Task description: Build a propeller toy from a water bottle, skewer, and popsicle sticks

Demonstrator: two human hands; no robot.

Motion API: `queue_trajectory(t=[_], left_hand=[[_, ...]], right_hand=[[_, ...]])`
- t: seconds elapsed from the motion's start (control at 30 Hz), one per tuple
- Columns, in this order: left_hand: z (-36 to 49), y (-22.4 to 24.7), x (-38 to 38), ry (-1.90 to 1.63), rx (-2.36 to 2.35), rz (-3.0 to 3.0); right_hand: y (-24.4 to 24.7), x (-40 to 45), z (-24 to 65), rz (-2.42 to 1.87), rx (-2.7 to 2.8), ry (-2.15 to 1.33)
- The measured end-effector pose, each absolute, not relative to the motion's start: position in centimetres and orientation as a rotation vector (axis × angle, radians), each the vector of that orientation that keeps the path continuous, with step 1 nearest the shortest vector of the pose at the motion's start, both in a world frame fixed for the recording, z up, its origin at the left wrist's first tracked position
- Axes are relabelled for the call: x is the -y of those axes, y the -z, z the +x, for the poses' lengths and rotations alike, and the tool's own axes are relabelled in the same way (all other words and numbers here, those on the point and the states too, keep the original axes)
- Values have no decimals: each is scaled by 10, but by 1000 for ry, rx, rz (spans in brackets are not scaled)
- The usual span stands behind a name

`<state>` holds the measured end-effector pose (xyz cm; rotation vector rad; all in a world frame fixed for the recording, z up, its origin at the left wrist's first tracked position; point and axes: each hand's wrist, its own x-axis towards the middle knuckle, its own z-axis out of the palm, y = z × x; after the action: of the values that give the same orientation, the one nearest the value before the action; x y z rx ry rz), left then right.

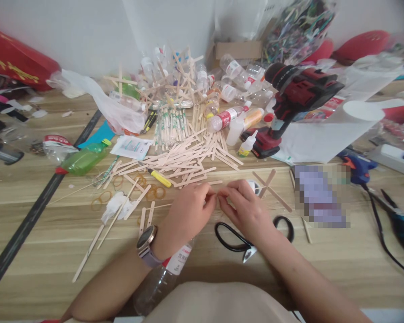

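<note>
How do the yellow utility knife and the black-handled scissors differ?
The yellow utility knife is slim and straight; the black-handled scissors have two wide loops. The knife lies beside the pile of sticks; the scissors lie nearer the camera. The right forearm hides part of the scissors, but none of the knife. Both lie unheld on the table.

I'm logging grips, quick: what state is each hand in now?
Left hand: closed in a pinch; whether it holds anything can't be told.
Right hand: also pinched closed, beside the left; anything held can't be told.
</note>
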<state>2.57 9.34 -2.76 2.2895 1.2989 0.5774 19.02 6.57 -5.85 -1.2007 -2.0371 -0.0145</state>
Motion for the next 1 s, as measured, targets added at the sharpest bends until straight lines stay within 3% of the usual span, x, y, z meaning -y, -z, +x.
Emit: queue_trajectory(t=[0.63,1.0], left_hand=[[27,13,-85,-619,-1339,2136],[22,6,-94,-564,-1228,1647]], right_hand=[[49,-63,192,-1193,1966,47],[47,-60,192,-1056,2007,189]])
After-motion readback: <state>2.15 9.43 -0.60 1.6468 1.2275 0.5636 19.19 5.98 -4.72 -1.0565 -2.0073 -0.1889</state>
